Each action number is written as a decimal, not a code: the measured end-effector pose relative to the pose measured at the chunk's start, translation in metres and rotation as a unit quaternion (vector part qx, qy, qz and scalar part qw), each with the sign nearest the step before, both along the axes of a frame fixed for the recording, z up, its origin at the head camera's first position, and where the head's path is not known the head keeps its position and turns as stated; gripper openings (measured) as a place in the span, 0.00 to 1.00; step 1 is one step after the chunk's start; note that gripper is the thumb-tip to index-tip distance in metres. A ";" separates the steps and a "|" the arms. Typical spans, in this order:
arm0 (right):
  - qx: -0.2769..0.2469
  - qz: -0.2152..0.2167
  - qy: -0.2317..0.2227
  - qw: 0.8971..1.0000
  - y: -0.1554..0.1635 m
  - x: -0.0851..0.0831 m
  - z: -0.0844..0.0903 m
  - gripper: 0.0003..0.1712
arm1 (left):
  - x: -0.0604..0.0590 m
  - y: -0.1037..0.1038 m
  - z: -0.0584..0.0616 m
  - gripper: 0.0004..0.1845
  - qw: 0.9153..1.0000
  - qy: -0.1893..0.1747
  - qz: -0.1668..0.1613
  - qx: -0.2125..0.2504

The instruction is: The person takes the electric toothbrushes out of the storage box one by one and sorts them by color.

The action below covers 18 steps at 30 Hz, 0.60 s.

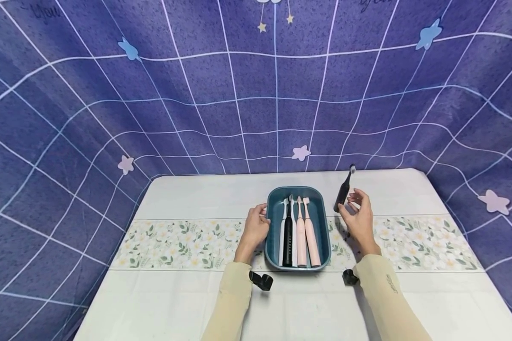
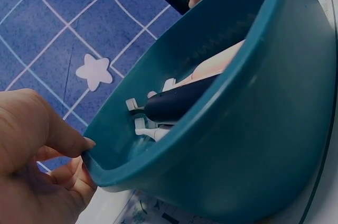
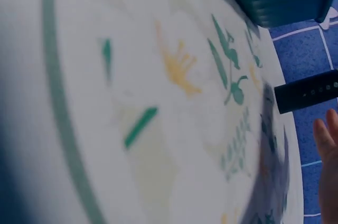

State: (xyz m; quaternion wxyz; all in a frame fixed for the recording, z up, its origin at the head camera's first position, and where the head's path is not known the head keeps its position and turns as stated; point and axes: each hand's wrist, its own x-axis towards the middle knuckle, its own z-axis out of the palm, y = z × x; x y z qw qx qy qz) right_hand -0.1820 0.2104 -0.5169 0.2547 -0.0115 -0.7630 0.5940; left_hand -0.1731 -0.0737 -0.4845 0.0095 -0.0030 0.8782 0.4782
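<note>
A teal tray (image 1: 320,203) sits mid-table and holds several electric toothbrushes lying side by side, among them a black one (image 1: 288,241) and a pink one (image 1: 310,237). My left hand (image 1: 262,215) pinches the tray's left rim; the left wrist view shows the thumb (image 2: 63,134) on the tray rim (image 2: 105,176), with fingers under it. Just right of the tray, my right hand (image 1: 350,201) holds another black toothbrush (image 1: 343,192) by its lower end, tilted with its head up and away. The right wrist view shows this handle (image 3: 306,97) beside a fingertip (image 3: 327,139).
The white table has a floral runner (image 1: 183,244) across its middle. A blue grid-patterned cloth with stars (image 1: 239,94) hangs behind and around the table. Black wrist mounts (image 1: 261,280) sit on both sleeves near the table's front.
</note>
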 end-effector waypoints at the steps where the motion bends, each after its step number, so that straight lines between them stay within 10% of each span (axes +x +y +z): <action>1: -0.003 -0.001 -0.002 1.000 -0.001 0.003 0.005 0.37 | 0.000 0.000 0.000 0.24 1.000 0.000 0.000 0.002; 18: -0.060 0.002 0.025 0.998 -0.007 0.032 0.045 0.40 | -0.001 -0.001 0.000 0.24 1.000 0.003 0.000 -0.003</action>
